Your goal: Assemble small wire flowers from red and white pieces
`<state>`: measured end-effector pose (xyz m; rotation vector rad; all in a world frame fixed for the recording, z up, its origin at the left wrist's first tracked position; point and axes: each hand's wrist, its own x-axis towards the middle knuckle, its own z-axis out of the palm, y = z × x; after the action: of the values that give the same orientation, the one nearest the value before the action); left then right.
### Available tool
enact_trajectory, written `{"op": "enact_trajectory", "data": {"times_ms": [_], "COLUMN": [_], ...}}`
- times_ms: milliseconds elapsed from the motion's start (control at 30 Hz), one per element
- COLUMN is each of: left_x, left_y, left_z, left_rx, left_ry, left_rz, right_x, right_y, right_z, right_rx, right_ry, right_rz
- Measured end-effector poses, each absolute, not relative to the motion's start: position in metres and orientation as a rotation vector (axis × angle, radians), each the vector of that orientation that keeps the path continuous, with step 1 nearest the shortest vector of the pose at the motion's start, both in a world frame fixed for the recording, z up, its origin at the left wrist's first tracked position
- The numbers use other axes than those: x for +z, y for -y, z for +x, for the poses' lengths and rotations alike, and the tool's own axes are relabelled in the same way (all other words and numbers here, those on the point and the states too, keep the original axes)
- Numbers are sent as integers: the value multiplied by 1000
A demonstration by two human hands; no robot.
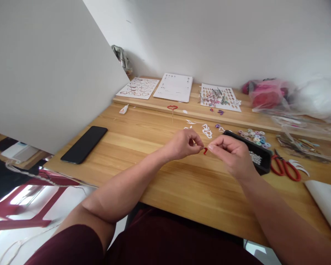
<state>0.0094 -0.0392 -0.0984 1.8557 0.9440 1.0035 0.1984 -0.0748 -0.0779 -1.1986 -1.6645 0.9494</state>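
Note:
Over the middle of the wooden table [160,176], my left hand [184,145] and my right hand [233,154] nearly meet, thumb and forefinger pinched on each. Between their fingertips is a small red strip [205,151], thin and bent. Its ends are hidden by the fingers, and its exact kind is too small to make out. White cut-out shapes [206,131] lie just beyond the hands. Beside my right hand stands a black tray [265,162] with small silvery white pieces in it, partly covered by that hand.
Red-handled scissors [285,167] and thread spools [256,137] lie at the right. A black phone [84,144] is at the left, a small glue bottle [124,109] farther back. A red outlined shape [172,107], printed sheets [174,87] and plastic bags [267,95] sit along the raised back ledge.

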Motion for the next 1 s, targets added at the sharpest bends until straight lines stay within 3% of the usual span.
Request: {"op": "enact_trajectory", "data": {"times_ms": [500, 800, 1000], "left_x": [-89, -87, -96], "left_y": [40, 42, 37], "left_z": [6, 9, 12], "left_rx": [898, 1001, 1212], "left_ry": [-620, -804, -1091], "left_rz": [1384, 1241, 1454], "right_x": [-91, -97, -99], "right_y": [58, 64, 74], "right_z": [207, 194, 181], "right_rx": [1862, 1876, 1646], "right_ry": [982, 909, 1075], "right_rz": [-1069, -1067, -1156]}}
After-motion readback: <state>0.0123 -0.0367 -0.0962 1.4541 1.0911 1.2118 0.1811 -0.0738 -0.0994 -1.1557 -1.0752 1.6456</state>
